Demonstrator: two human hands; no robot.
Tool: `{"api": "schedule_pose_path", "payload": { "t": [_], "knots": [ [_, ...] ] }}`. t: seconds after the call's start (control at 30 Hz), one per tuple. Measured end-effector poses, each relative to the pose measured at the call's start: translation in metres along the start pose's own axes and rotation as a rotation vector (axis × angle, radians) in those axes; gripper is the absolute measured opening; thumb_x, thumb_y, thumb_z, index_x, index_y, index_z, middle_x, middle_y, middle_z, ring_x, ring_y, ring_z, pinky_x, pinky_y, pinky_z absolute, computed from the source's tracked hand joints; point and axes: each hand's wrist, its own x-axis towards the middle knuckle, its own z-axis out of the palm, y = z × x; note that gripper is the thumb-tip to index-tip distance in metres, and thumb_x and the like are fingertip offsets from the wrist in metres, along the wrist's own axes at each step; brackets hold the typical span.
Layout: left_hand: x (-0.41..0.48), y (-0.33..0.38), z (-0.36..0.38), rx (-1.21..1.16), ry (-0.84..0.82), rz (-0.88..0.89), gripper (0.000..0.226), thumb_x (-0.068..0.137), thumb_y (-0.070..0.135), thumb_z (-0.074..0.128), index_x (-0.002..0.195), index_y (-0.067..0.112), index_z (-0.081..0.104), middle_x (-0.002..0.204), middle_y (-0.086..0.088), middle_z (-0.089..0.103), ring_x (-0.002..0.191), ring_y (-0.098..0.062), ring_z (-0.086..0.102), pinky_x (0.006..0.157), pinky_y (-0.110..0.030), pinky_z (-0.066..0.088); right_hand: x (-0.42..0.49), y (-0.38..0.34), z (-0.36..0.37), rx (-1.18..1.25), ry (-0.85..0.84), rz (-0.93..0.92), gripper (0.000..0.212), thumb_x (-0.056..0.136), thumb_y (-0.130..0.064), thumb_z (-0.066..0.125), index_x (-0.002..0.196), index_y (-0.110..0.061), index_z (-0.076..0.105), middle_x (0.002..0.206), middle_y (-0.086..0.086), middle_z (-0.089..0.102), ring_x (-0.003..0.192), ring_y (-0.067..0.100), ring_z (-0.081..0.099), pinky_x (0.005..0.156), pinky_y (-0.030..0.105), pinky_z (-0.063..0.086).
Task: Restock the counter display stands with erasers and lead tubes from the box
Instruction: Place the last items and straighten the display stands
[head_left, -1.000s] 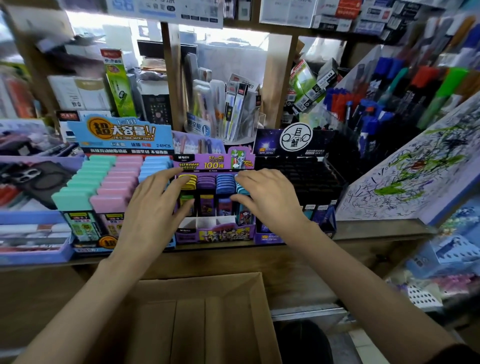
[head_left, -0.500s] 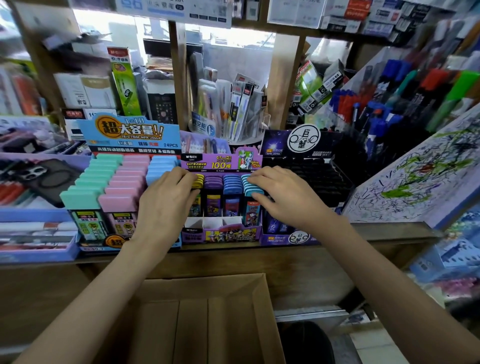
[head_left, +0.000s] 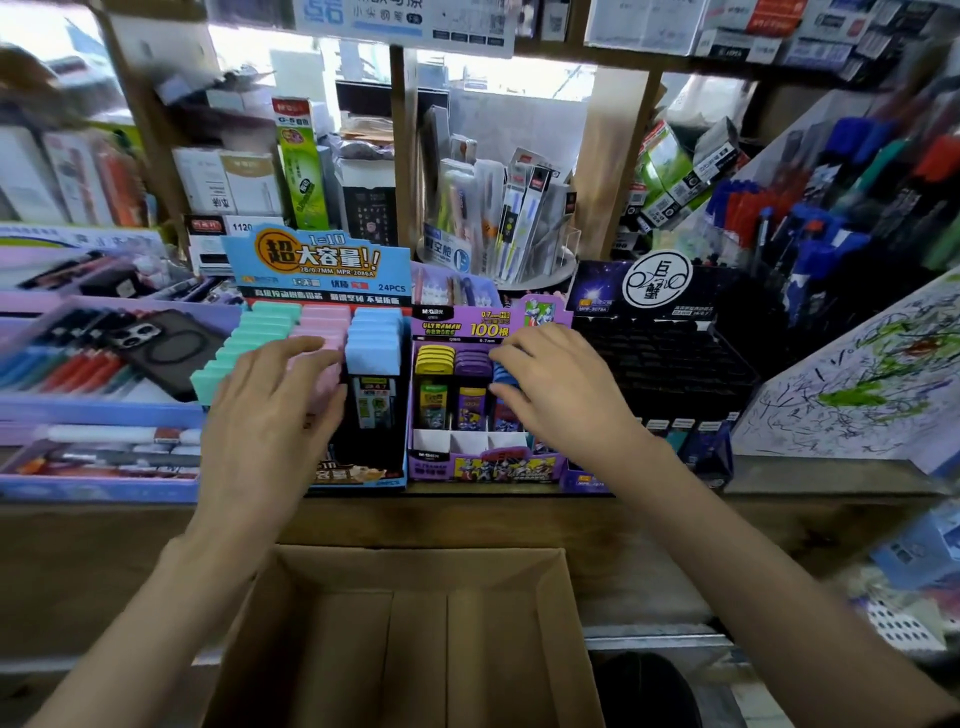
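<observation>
A blue display stand (head_left: 317, 270) on the wooden counter holds rows of green, pink and blue capped lead tubes (head_left: 373, 340). Beside it a purple stand (head_left: 488, 465) holds yellow, purple and blue tubes (head_left: 435, 358). My left hand (head_left: 270, 415) rests over the pink and green rows, fingers spread, holding nothing. My right hand (head_left: 561, 389) lies on the right side of the purple stand, fingertips on the blue tubes, fingers apart. An open cardboard box (head_left: 415, 639) stands below the counter between my forearms; its visible inside shows only cardboard.
A black display stand (head_left: 670, 364) sits right of the purple one. A scribbled test pad (head_left: 857, 384) leans at the right. Trays of pens and a phone case (head_left: 156, 348) lie at the left. Shelves of pens and boxes stand behind.
My left hand has slid left from the purple stand's edge onto the pink and green rows. My right hand has stayed on the purple stand. The camera view has shifted slightly.
</observation>
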Motion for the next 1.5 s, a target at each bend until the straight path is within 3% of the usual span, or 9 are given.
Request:
{"api": "schedule_pose_path", "payload": {
  "t": [0.27,0.4,0.57,0.67,0.77,0.87,1.2,1.37,1.5],
  "knots": [
    [-0.002,-0.024,-0.012,-0.01,0.016,0.027,0.037,0.081,0.023,0.065,0.111,0.002,0.062,0.111,-0.019,0.058,0.1,-0.032,0.048,0.071,-0.046,0.047,0.001,-0.007,-0.001,0.029,0.058,0.015,0.033,0.093,-0.027,0.055,0.121,-0.009,0.058,0.116,0.008,0.059,0.112,0.028,0.05,0.098,0.039,0.036],
    [-0.01,-0.039,-0.015,0.012,0.045,0.022,0.029,0.086,0.019,0.068,0.108,0.001,0.063,0.109,-0.02,0.059,0.098,-0.037,0.054,0.074,-0.048,0.046,0.01,-0.026,-0.002,0.053,0.18,-0.045,0.022,0.088,-0.02,0.063,0.104,-0.006,0.067,0.105,0.01,0.065,0.103,0.03,0.058,0.09,0.041,0.044],
    [-0.011,-0.047,-0.018,0.029,-0.039,0.054,0.03,0.089,0.023,0.053,0.101,0.001,0.068,0.102,-0.018,0.064,0.088,-0.04,0.06,0.071,-0.046,0.048,0.027,-0.034,0.006,0.018,0.061,-0.011,0.026,0.099,-0.019,0.039,0.115,-0.016,0.059,0.114,0.0,0.058,0.11,0.021,0.045,0.093,0.029,0.029],
    [-0.009,-0.05,-0.021,0.026,-0.065,0.046,0.031,0.088,0.023,0.055,0.104,0.0,0.067,0.104,-0.018,0.063,0.09,-0.039,0.06,0.071,-0.047,0.05,0.035,-0.046,0.001,0.098,0.127,-0.057,0.023,0.096,-0.018,0.049,0.11,-0.009,0.064,0.109,0.007,0.061,0.104,0.027,0.051,0.09,0.036,0.039],
    [-0.006,-0.061,-0.023,0.034,-0.058,0.023,0.035,0.083,0.023,0.059,0.107,-0.002,0.066,0.109,-0.022,0.063,0.094,-0.042,0.06,0.074,-0.051,0.051,0.053,-0.07,0.0,0.103,0.107,-0.155,0.026,0.094,-0.016,0.052,0.116,-0.007,0.061,0.118,0.011,0.059,0.109,0.031,0.052,0.09,0.042,0.041],
    [-0.001,-0.072,-0.023,0.028,-0.088,0.012,0.038,0.087,0.027,0.063,0.112,-0.003,0.065,0.114,-0.021,0.063,0.099,-0.041,0.06,0.081,-0.051,0.05,0.075,-0.085,0.007,0.032,0.069,-0.159,0.034,0.094,-0.018,0.046,0.127,-0.012,0.051,0.13,0.007,0.051,0.117,0.03,0.047,0.094,0.037,0.033],
    [-0.005,-0.064,-0.02,-0.063,-0.092,-0.004,0.025,0.086,0.008,0.065,0.11,-0.001,0.068,0.113,-0.019,0.065,0.1,-0.039,0.062,0.069,-0.048,0.054,0.086,-0.092,0.015,-0.102,0.069,-0.162,0.029,0.094,-0.016,0.048,0.12,-0.007,0.051,0.112,0.008,0.059,0.103,0.029,0.055,0.085,0.035,0.036],
    [-0.014,-0.058,-0.01,-0.087,-0.114,-0.061,0.033,0.089,0.007,0.054,0.119,-0.004,0.061,0.128,-0.023,0.056,0.125,-0.041,0.048,0.078,-0.056,0.053,0.082,-0.094,0.018,-0.11,0.064,-0.148,0.031,0.097,-0.009,0.037,0.126,-0.002,0.043,0.125,0.014,0.053,0.116,0.031,0.049,0.097,0.037,0.031],
    [-0.015,-0.059,-0.011,-0.126,-0.153,-0.075,0.038,0.09,0.008,0.053,0.127,-0.003,0.054,0.138,-0.022,0.047,0.129,-0.04,0.044,0.081,-0.054,0.053,0.071,-0.094,0.012,-0.031,0.028,-0.143,0.053,0.094,-0.005,0.039,0.144,-0.001,0.024,0.151,0.018,0.026,0.14,0.031,0.023,0.114,0.039,0.011]
  ]
}}
